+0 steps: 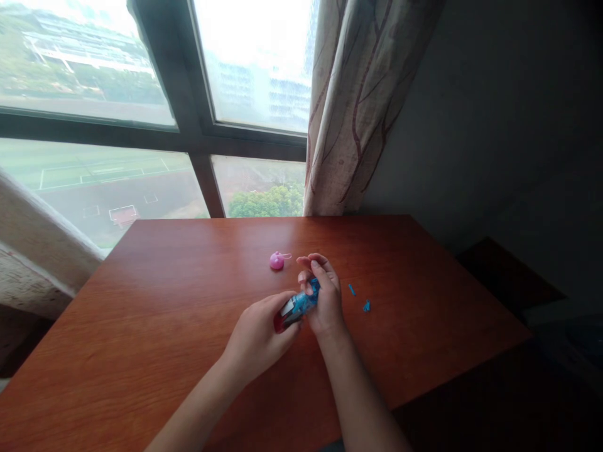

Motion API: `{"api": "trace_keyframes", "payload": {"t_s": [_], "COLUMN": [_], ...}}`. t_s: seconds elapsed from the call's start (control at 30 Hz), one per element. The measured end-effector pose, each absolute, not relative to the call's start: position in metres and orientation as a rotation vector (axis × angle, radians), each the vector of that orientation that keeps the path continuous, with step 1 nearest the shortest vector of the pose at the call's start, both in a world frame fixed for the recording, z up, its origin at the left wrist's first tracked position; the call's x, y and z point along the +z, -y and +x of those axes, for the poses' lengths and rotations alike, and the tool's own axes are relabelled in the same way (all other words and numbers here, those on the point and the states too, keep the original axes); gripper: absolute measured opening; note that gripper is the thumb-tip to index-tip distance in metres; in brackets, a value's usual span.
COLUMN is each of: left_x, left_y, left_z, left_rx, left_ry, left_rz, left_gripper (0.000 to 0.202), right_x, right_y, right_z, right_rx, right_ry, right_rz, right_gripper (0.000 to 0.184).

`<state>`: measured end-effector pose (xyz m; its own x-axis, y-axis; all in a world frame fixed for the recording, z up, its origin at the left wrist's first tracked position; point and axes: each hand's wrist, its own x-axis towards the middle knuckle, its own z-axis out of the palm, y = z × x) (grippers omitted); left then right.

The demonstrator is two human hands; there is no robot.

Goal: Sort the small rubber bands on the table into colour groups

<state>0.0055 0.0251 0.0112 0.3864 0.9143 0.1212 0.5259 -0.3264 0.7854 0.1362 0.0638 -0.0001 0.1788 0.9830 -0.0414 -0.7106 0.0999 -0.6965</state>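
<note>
My left hand (259,326) is closed around a small blue-and-red object (298,304) with a whitish patch on its side; it looks shiny, but I cannot make out its exact kind. The object tilts up to the right, its red end in my left hand. My right hand (326,295) curls round the upper blue end, with the fingertips bent over it and partly hiding it. To the right of my right hand lie a thin blue strip (352,289) and a small crumpled blue piece (366,306), both on the table.
A pink rounded item (276,261) with a thin loop stands beyond my hands on the brown wooden table (155,326). Behind the table are a window (264,69) and a patterned curtain (358,107). The table's right edge slopes toward a dark area.
</note>
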Motion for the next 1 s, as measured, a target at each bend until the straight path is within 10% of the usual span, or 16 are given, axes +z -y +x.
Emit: {"api": "trace_keyframes", "payload": {"t_s": [1.0], "left_x": [0.005], "left_y": [-0.024], "left_z": [0.003], "left_rx": [0.894], "left_ry": [-1.305], "left_rz": [2.044], "left_gripper": [0.027], "right_x": [-0.001], "right_y": [-0.055], "right_z": [0.127], "right_rx": [1.508], "right_ry": [0.662], "right_rz": [-0.482], "right_gripper": [0.036]}}
